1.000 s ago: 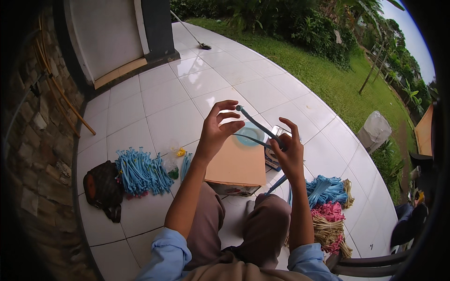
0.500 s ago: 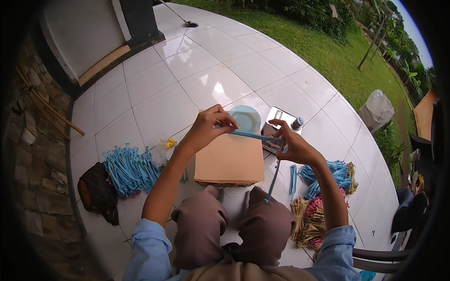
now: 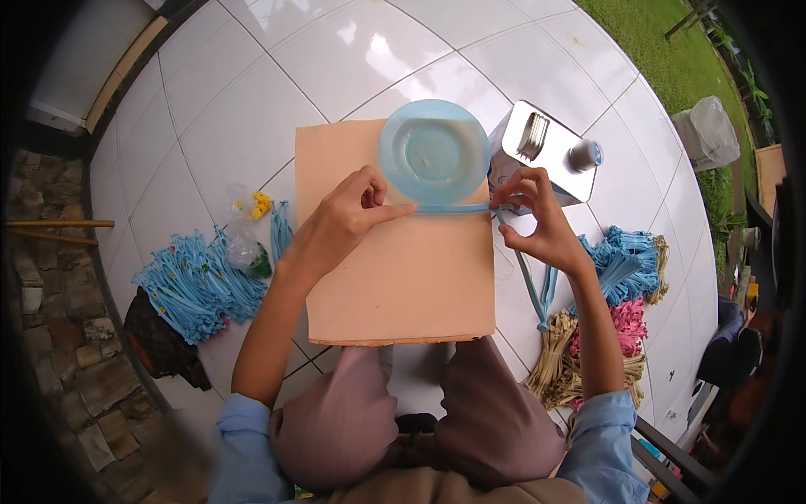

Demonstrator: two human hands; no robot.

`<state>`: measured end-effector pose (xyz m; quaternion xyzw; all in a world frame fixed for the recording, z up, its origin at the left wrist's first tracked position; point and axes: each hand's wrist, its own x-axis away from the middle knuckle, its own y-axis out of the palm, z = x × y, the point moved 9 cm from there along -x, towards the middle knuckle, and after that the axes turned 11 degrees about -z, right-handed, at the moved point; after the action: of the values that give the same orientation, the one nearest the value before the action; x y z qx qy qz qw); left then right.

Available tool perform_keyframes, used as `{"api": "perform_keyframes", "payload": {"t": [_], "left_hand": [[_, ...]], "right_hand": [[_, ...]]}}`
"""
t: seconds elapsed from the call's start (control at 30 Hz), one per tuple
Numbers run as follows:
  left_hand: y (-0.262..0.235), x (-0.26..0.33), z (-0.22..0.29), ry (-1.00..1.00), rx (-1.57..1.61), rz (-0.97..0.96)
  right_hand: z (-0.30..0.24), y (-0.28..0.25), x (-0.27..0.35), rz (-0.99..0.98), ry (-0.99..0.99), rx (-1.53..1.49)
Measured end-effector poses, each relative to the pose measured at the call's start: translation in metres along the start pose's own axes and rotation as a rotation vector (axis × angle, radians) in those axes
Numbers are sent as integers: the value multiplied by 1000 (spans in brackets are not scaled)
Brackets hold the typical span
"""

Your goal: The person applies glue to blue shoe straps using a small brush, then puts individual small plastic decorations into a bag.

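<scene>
A flat light-blue strap [image 3: 453, 207] is stretched sideways over a peach-coloured board [image 3: 395, 286], along the near rim of a clear blue plate [image 3: 431, 151]. At its left end my left hand [image 3: 340, 218] grips it, index finger stretched along it. My right hand [image 3: 537, 217] holds the other end with curled fingers, its thumb standing apart. From the right hand the strap's loose tail [image 3: 533, 290] hangs past the board's right edge. The board lies in front of my knees, and its top surface bears the plate near the far right corner.
Behind my right hand stands a metal can [image 3: 554, 151] with a round cap. Blue strap bundles [image 3: 201, 281] lie left beside a clear plastic bag [image 3: 243, 231] and a dark brown bag [image 3: 159, 340]. More blue [image 3: 621, 265], pink [image 3: 625, 328] and beige bundles [image 3: 550, 357] lie right.
My view has tipped down toward the board. Both hands have lowered with the strap, from above the board to beside the plate's near rim, and my left index finger has straightened.
</scene>
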<state>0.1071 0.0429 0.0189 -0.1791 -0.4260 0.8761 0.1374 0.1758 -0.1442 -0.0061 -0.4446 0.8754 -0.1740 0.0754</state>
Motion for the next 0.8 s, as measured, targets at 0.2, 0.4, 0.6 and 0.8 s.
{"api": "perform_keyframes", "payload": {"t": [0.2, 0.4, 0.6, 0.8], "left_hand": [[7, -5, -3, -16, -43, -64], [5, -3, -6, -3, -59, -12], [10, -1, -5, 5, -72, -3], [14, -1, 3, -22, -139, -38]], "right_hand": [[14, -1, 0, 26, 7, -15], [17, 4, 4, 34, -6, -10], [20, 0, 11, 87, -69, 83], [34, 4, 18, 152, -123, 13]]}}
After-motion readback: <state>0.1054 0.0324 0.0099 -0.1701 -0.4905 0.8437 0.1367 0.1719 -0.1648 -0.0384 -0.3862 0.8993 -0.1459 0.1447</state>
